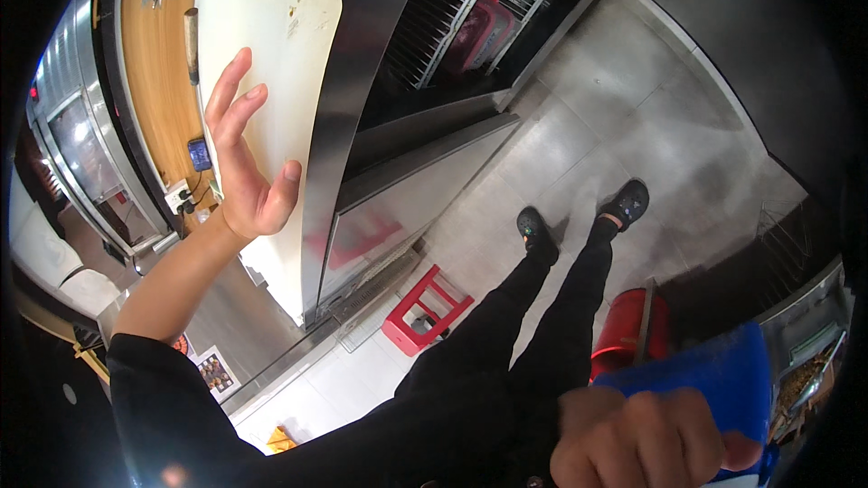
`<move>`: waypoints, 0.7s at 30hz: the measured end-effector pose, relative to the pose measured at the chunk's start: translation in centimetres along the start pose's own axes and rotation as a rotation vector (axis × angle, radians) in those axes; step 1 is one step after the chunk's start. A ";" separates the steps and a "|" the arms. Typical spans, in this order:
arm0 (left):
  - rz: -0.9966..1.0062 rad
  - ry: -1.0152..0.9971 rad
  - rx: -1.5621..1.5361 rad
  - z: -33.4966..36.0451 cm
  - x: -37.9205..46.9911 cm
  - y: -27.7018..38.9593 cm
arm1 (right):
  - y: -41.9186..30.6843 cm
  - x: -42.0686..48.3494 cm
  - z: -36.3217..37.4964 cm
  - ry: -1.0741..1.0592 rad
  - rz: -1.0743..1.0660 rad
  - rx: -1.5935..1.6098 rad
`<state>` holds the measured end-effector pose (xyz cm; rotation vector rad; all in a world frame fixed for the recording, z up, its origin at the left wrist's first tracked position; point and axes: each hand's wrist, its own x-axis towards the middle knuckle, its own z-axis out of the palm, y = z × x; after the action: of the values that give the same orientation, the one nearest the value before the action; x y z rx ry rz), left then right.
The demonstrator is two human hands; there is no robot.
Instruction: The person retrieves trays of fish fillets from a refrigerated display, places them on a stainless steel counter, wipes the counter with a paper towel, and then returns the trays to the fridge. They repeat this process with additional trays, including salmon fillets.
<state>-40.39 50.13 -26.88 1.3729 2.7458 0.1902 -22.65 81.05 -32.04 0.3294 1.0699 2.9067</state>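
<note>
My left hand (254, 156) is raised over a thick white cutting board (271, 27) on a steel counter. Its fingers are spread and it holds nothing. Low on the right, my right hand (637, 437) has its fingers curled at a blue plastic object (719, 373), apparently gripping it. The palm side and the grip itself are hidden, and I cannot tell what the blue object is. A tool with a wooden handle (191, 41) lies along the board's left edge.
Below the counter, an open refrigerator cabinet (380, 115) shows wire shelves (461, 3) with red containers (478, 34). A red plastic stool (407, 335) and a red bucket (630, 322) stand on the tiled floor (576, 129). A power strip (180, 196) sits on the wooden shelf (152, 61).
</note>
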 end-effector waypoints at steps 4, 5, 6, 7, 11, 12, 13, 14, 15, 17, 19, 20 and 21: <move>0.011 0.006 0.000 0.0 0.1 0.0 | 0.3 -0.7 -0.4 -0.051 0.026 -0.088; 0.018 0.007 -0.007 0.1 0.1 0.0 | 0.5 -0.8 -0.5 -0.061 -0.003 -0.147; 0.017 0.008 -0.006 0.1 0.1 0.0 | 0.6 -0.8 -0.3 -0.069 -0.033 -0.205; 0.010 0.016 -0.001 0.1 0.2 0.0 | 1.4 -0.5 -0.2 -0.071 -0.098 -0.286; 0.042 0.035 0.015 0.1 0.2 0.0 | 2.4 2.0 -0.8 -0.205 -0.250 -0.366; 0.045 0.035 0.011 0.1 0.2 0.0 | 3.1 2.9 -1.7 -0.288 -0.412 -0.352; 0.045 0.034 0.000 0.1 0.3 -0.1 | 5.5 4.3 -3.6 -0.428 -0.778 -0.324; 0.057 0.036 -0.007 0.2 0.3 -0.2 | 4.9 4.6 -3.5 -0.414 -0.739 -0.325; 0.068 0.048 -0.019 0.3 0.3 -0.3 | 5.3 4.6 -4.2 -0.400 -0.700 -0.326; 0.109 0.086 -0.046 0.5 0.5 -0.7 | 2.3 3.1 -3.2 -0.182 -0.056 -0.489; 0.089 0.082 -0.043 0.4 0.4 -0.6 | 1.9 1.9 -3.5 -0.291 0.113 -0.947; 0.068 0.083 -0.033 0.3 0.3 -0.5 | 3.0 0.7 -3.0 -0.305 0.088 -1.150; 0.065 0.085 -0.029 0.2 0.3 -0.4 | 4.4 0.0 -2.6 -0.319 0.060 -1.363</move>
<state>-40.82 50.17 -27.18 1.4815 2.7560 0.2977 -23.00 76.02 -31.18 0.6468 -0.9670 2.6991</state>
